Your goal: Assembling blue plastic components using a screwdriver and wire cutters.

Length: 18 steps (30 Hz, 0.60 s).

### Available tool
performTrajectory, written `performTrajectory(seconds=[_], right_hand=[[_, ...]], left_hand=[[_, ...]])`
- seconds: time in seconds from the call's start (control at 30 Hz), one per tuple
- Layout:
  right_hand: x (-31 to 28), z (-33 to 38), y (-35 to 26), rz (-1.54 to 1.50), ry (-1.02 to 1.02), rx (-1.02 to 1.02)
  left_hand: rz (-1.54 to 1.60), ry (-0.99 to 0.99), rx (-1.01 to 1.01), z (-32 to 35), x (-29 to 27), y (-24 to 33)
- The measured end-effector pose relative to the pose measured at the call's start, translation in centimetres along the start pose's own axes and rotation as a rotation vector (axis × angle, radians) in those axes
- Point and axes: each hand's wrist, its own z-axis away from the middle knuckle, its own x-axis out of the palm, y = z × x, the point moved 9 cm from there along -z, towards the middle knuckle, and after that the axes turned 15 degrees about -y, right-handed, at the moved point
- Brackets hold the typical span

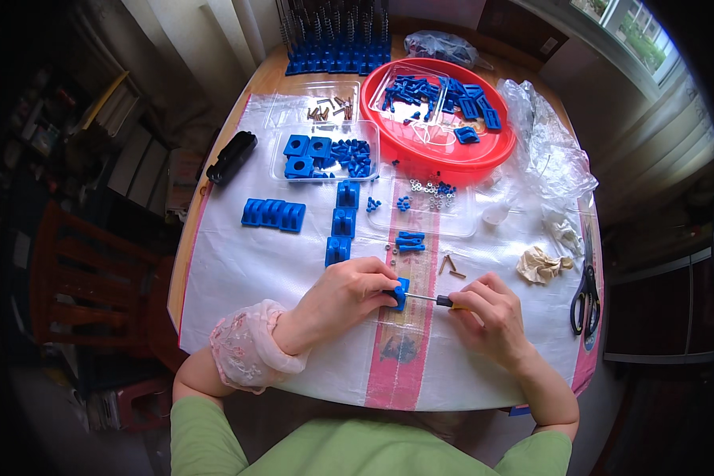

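Observation:
At the near middle of the table, my left hand (343, 295) pinches a small blue plastic block (402, 294) between thumb and fingers. My right hand (490, 316) is closed round the handle of a screwdriver (424, 298), whose metal shaft points left and meets the block. Whether its tip sits in a screw is too small to tell. Just beyond the hands lie a few brass-coloured pins (451, 268) and a group of slim blue parts (410, 241). A column of blue blocks (343, 223) runs away from my left hand.
Clear plastic trays (325, 151) hold blue parts, pins and white nuts. A red basin (436, 151) with more blue parts stands at the back right. Scissors (585, 301) and crumpled paper (542, 265) lie at the right; a black case (232, 157) and joined blue blocks (273, 214) at the left.

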Motion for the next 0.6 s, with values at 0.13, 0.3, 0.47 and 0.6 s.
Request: performTrajectory(seconds=[0.13,0.3,0.47,0.6], right_hand=[[0.4,0.0,-0.4,0.027,-0.027,-0.034],[1.1,0.5,-0.2,-0.125,0.013,-0.008],[1.5,0.3,0.7,-0.173,-0.032,0.0],[1.2,-0.1,0.3,-0.081,-0.03,-0.042]], left_hand=[[0.082,0.001,-0.048,0.0,0.0,-0.8],[0.057,-0.01,-0.04,-0.1,-0.4,-1.2],[0.106,-0.027,-0.021,-0.3,-0.3,-1.5],[0.094,-0.034,0.007,-0.4,-0.3,-1.4]])
